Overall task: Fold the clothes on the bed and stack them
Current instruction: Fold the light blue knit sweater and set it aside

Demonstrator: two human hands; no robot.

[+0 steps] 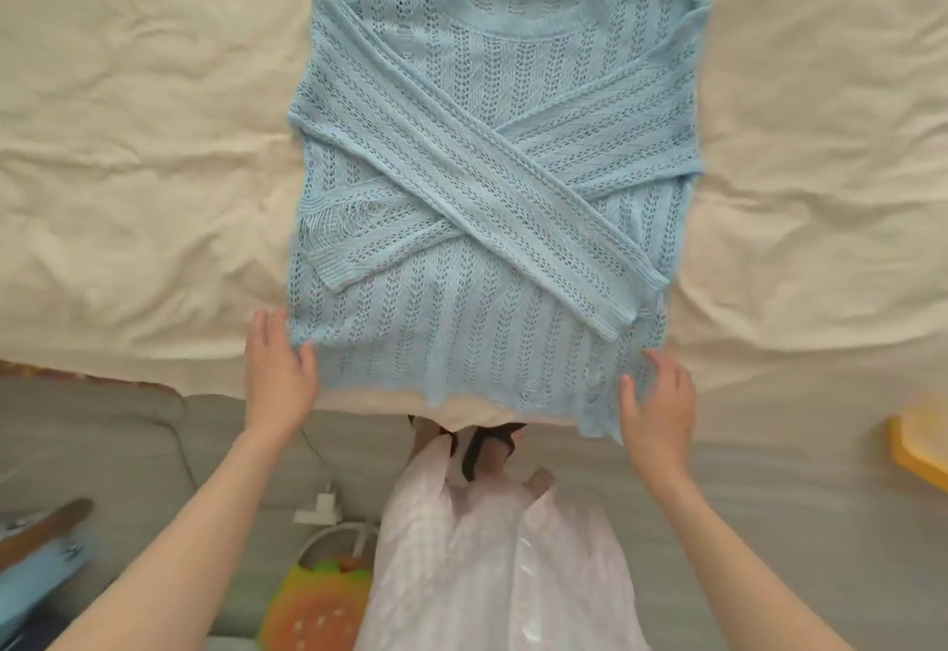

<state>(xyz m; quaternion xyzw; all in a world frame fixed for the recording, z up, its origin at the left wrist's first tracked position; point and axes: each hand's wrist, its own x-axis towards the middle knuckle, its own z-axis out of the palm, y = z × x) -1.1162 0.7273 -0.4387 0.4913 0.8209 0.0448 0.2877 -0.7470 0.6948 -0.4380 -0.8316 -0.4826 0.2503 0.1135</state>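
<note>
The blue knit sweater is lying flat on the bed w/ sleeves crossed over the front. Its hem corners are being taken up, pinched by the left hand and, prob., the right hand; right grip is partly hidden. Risk: if the hem is being lifted unevenly, the crossed sleeves may be slid off, and the loose open knit stretched or snagged by fingers.
</note>
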